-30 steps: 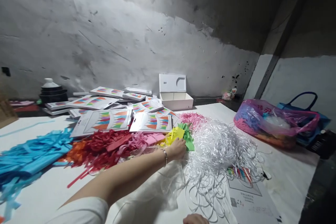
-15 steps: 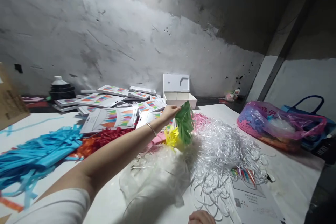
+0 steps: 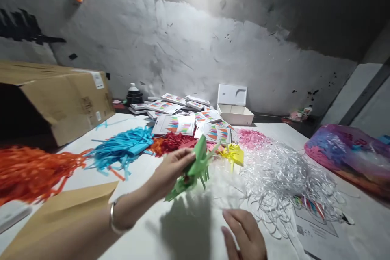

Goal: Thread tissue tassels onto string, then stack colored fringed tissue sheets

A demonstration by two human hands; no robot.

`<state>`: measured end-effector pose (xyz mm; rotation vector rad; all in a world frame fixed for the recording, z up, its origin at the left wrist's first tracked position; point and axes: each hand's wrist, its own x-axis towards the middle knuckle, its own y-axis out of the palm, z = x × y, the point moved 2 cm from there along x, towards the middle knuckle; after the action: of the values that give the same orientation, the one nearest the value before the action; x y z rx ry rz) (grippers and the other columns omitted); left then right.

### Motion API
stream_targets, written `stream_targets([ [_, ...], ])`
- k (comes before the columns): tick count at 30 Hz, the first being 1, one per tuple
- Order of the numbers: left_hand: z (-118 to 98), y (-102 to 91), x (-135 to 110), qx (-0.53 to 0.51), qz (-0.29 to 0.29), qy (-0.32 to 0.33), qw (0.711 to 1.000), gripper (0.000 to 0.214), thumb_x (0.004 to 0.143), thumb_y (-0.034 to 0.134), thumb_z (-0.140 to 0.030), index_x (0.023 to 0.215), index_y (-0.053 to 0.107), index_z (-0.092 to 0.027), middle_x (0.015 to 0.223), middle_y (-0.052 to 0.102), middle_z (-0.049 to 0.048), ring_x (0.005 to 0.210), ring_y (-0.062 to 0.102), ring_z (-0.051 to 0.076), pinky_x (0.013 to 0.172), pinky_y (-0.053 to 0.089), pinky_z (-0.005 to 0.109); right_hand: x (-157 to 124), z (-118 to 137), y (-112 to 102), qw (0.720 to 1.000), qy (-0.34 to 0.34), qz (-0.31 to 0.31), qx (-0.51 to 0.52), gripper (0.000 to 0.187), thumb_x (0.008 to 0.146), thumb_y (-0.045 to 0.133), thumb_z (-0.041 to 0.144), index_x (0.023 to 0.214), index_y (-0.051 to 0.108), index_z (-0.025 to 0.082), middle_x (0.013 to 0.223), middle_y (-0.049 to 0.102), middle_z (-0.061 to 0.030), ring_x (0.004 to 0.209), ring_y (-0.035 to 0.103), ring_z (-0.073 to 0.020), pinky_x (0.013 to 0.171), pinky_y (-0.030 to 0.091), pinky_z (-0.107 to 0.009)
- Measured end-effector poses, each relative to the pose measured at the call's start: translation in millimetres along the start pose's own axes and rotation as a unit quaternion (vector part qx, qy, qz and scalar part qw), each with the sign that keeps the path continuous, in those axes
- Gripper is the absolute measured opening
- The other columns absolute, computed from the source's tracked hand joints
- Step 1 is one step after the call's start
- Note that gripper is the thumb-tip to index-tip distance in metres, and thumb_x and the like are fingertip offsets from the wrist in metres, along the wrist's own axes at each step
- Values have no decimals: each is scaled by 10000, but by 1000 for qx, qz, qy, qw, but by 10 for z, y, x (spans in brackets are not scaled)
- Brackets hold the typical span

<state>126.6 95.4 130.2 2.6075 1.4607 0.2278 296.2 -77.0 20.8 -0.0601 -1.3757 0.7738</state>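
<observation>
My left hand (image 3: 170,170) is closed on a green paper tassel (image 3: 194,169) and holds it above the white table (image 3: 146,178), in front of me. My right hand (image 3: 246,235) is low at the bottom edge, fingers spread and empty, just under a clear plastic bag (image 3: 224,180). A yellow tassel (image 3: 234,154) lies on the table just beyond the green one. Behind them lie red tassels (image 3: 173,142), blue tassels (image 3: 122,148) and pink shreds (image 3: 252,138).
A heap of white plastic strips (image 3: 286,174) fills the right of the table. Printed cards (image 3: 175,124) and an open white box (image 3: 234,107) sit at the back. A cardboard box (image 3: 61,101) and orange tassels (image 3: 33,170) are left; a pink bag (image 3: 350,156) is right.
My left hand has pulled the green tassel back from the pile toward me. My right hand has risen into view, open. The view has swung left, showing the cardboard box.
</observation>
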Motion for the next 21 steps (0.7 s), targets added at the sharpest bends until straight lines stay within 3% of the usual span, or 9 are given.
stream_targets([
  [2,232,-69,-292,-17,9,-38,999,361,722,804,-497,851,677,-185,610,580,-33,472,510,105,417,428,205,337,281,237,998,-37,43,-4,565,917,655,299,1441,492,160,1174,697,-172,1048,687,-330,859,583,-474],
  [5,461,-248,-593,2,-40,-17,999,358,770,769,-512,951,711,-209,824,700,32,751,656,191,661,552,272,594,533,618,997,-38,58,40,410,951,517,149,1360,541,149,1062,725,-134,942,700,-267,826,581,-415],
  [8,614,-453,-795,67,-76,40,994,462,742,790,-517,1106,715,-242,1117,716,84,1062,651,278,879,548,327,546,664,927,992,-7,76,102,293,949,431,83,1146,624,183,845,709,-64,753,683,-204,671,561,-308],
  [10,746,-561,-895,91,-71,34,993,517,732,792,-533,1161,706,-258,1175,710,89,1076,653,297,884,554,348,450,742,1038,989,-4,89,120,250,954,423,112,1066,635,183,836,709,-68,746,684,-199,661,557,-295],
  [12,889,-666,-962,79,-93,-2,993,461,775,737,-576,1110,725,-259,1105,743,79,1025,676,296,887,558,368,396,778,1085,976,-6,142,166,217,968,449,180,1022,658,196,856,722,-61,770,694,-190,691,565,-282],
  [15,1061,-827,-998,-16,-161,-73,984,443,812,666,-640,1002,740,-246,959,783,68,975,712,307,881,575,409,485,583,1122,943,59,259,199,252,1005,486,323,916,704,232,776,720,-5,716,696,-145,667,559,-222],
  [17,1141,-926,-989,-95,-211,-111,966,472,811,665,-639,1061,717,-242,942,791,68,959,734,316,834,599,431,658,254,1191,939,139,282,136,343,1048,426,341,909,714,214,758,714,-6,691,689,-129,651,553,-211],
  [19,1222,-1013,-977,-130,-267,-128,946,477,825,660,-604,1135,686,-242,981,794,72,984,740,318,831,609,439,866,-126,1352,941,182,276,67,349,1072,369,281,1061,698,167,948,730,-68,816,697,-148,754,566,-269],
  [21,1332,-1088,-980,-115,-315,-132,933,438,855,626,-571,1155,675,-254,1080,784,74,1075,720,311,883,603,433,1027,-453,1615,932,204,300,8,220,1039,499,272,1117,674,162,1112,699,-82,971,680,-176,873,560,-349],
])
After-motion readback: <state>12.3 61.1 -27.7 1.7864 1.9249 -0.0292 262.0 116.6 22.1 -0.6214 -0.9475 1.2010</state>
